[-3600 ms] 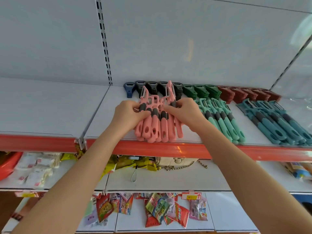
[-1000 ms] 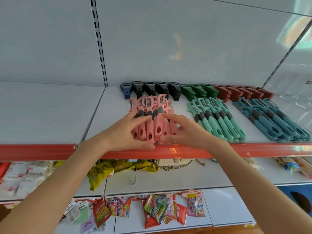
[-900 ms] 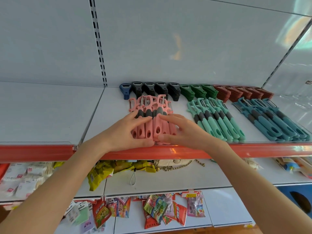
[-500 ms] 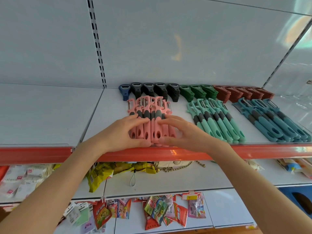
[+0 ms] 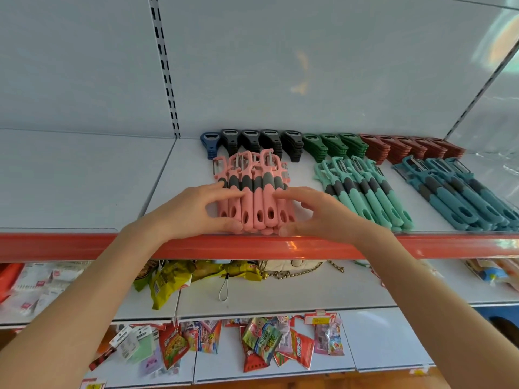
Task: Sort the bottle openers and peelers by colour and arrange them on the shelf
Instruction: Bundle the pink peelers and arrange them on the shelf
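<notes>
In the head view, the pink peelers (image 5: pixel 254 192) lie in a tight pile at the centre of the frame, on the front part of the shelf (image 5: pixel 84 178), handles toward its red lip and blades toward the back wall. The left hand (image 5: pixel 193 213) rests against the pile's left side. Its fingers (image 5: pixel 224 190) are straight and together across the grey grips, and the thumb sits at the handle ends. The right hand (image 5: pixel 320 217) brackets the other side with its fingers (image 5: pixel 292 192) spread and loosely curved. Whether those fingertips touch the handles or hover just off them is hard to tell here. Neither hand pinches anything.

To the right of centre lie the mint peelers (image 5: pixel 365 192), and at the right edge the teal peelers (image 5: pixel 463 192). Along the back of the shelf runs a row of bottle openers: one blue opener (image 5: pixel 209 143), then black openers (image 5: pixel 261 141), green openers (image 5: pixel 334 144) and dark red openers (image 5: pixel 407 147).

The peelers look light and stiff, with smooth plastic that probably slides easily on the shelf. The rubbery grey band should give the surest hold. The metal blades are best left alone, so squaring the pile by pressing both flanks seems sound.
</notes>
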A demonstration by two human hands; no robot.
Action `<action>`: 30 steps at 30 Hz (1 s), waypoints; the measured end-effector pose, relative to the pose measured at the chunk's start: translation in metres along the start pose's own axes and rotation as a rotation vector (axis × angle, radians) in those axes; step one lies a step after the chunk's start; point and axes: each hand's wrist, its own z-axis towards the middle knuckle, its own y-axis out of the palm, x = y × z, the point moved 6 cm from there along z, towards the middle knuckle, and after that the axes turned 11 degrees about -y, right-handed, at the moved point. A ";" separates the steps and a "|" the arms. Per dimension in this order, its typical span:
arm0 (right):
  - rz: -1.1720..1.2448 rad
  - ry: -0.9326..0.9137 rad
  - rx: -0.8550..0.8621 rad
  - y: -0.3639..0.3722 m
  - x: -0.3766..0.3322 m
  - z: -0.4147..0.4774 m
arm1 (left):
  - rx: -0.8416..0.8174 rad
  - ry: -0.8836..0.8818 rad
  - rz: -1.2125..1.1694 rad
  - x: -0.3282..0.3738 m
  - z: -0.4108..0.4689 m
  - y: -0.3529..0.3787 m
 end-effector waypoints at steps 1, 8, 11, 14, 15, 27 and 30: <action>-0.009 -0.001 0.000 0.001 0.001 0.000 | 0.002 0.001 -0.004 -0.002 0.000 -0.001; -0.006 -0.006 0.006 0.001 0.003 0.000 | 0.018 -0.009 -0.029 -0.008 0.004 -0.005; -0.012 -0.007 0.002 0.001 0.003 0.000 | 0.007 0.006 -0.010 -0.007 0.004 -0.006; -0.026 0.000 0.008 0.001 0.003 0.000 | 0.006 0.017 -0.001 -0.008 0.003 -0.006; -0.024 -0.003 0.018 0.001 0.002 0.000 | 0.017 0.019 -0.008 -0.007 0.003 -0.006; -0.030 -0.013 0.043 0.004 -0.003 -0.003 | 0.131 0.103 -0.025 -0.001 -0.001 -0.009; -0.048 -0.011 0.044 0.004 -0.003 -0.003 | 0.134 0.105 -0.029 -0.003 -0.002 -0.006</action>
